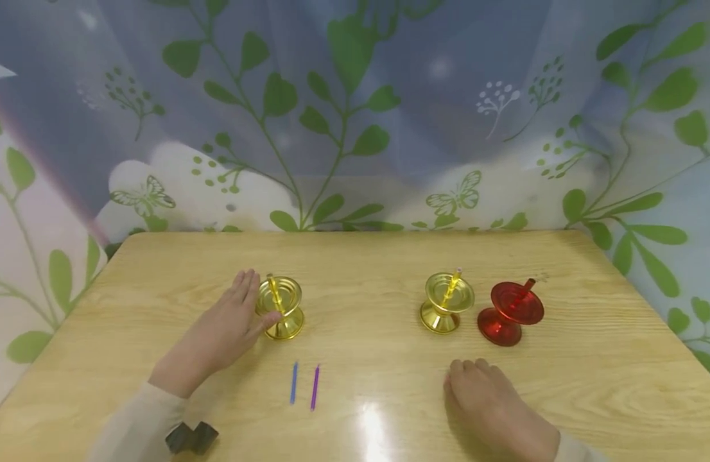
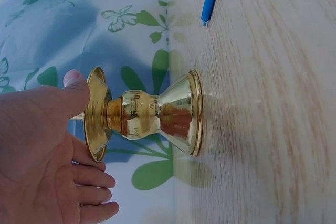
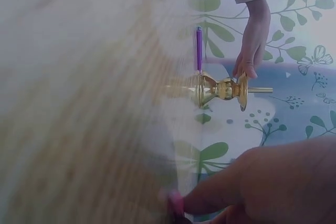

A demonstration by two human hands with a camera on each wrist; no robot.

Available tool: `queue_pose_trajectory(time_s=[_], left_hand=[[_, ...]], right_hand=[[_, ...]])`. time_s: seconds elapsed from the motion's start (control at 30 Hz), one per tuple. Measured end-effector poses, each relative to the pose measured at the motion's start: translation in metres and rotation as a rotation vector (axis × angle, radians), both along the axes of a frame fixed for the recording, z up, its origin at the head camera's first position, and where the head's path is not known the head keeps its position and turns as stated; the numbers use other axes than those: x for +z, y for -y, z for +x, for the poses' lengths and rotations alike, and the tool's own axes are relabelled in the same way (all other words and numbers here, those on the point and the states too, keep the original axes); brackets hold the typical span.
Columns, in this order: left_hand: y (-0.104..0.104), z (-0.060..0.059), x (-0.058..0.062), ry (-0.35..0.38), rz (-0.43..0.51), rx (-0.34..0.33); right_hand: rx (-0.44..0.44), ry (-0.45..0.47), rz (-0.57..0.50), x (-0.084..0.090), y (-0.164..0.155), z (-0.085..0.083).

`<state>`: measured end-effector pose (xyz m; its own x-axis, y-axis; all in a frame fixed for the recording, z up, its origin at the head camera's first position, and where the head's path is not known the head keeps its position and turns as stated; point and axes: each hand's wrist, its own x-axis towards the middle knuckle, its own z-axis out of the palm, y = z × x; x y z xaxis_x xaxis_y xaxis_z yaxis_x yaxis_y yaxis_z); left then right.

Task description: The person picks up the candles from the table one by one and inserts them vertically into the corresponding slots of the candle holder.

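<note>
My left hand (image 1: 225, 327) has its fingers straight, spread around the bowl of a gold candle holder (image 1: 285, 324) that stands upright on the table. The thumb is at the bowl's near rim; the other fingers lie along its left side. In the left wrist view, the same hand (image 2: 39, 156) shows its palm beside the dish of the holder (image 2: 142, 114). My right hand (image 1: 488, 401) rests low on the table with curled fingers. Its fingertips pinch a small, blurred pink thing (image 3: 177, 203) in the right wrist view, mostly hidden by the hand.
A blue candle (image 1: 294, 383) and a purple candle (image 1: 315, 387) lie between the hands. Beyond the right hand stand another gold holder (image 1: 441, 317) and a red holder (image 1: 499, 327), each with an upright rod. A leaf-patterned curtain (image 1: 355, 128) borders the table's back edge.
</note>
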<state>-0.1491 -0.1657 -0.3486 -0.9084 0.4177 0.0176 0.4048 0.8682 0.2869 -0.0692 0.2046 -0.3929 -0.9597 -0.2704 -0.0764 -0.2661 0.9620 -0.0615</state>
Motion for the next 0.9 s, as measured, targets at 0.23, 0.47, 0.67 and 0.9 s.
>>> queue_pose_trajectory(time_s=[0.23, 0.47, 0.67, 0.9], left_hand=[[0.003, 0.009, -0.012, -0.009, -0.003, 0.007], [0.0, 0.004, -0.009, -0.042, -0.021, -0.009], [-0.001, 0.001, -0.006, -0.057, -0.022, -0.008], [-0.001, 0.0, -0.003, -0.063, -0.019, -0.006]], right_hand=[[-0.002, 0.115, -0.016, -0.004, 0.004, 0.006], [0.025, -0.017, -0.001, -0.001, 0.005, 0.002], [0.066, -0.152, -0.042, 0.002, 0.006, -0.002], [0.101, -0.25, -0.099, 0.007, 0.007, -0.004]])
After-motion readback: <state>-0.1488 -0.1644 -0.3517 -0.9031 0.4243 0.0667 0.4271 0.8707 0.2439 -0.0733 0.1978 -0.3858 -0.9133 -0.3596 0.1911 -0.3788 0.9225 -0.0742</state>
